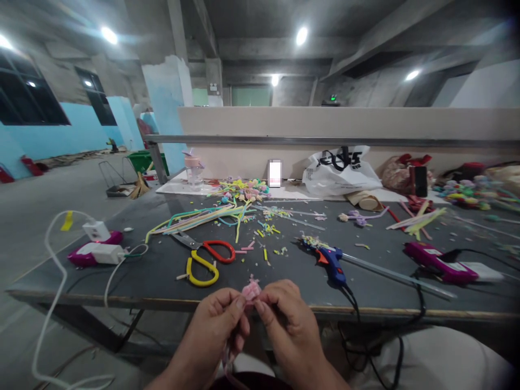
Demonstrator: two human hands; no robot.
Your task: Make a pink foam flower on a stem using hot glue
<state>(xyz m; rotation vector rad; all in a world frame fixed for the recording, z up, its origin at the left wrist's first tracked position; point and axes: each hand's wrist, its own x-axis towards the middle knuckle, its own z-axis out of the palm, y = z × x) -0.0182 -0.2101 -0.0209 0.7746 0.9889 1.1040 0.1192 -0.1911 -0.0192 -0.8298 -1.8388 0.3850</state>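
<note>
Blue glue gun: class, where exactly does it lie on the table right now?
In the head view the blue glue gun lies right of centre on the table, beyond the right hand, right of the scissors.

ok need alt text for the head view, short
Two bare hands, left hand and right hand, pinch a small pink flower-like piece between their fingertips at the near edge of a dark worktable. On the table lie red scissors, yellow scissors, a blue glue gun and coloured straws with scattered cuttings.
</note>
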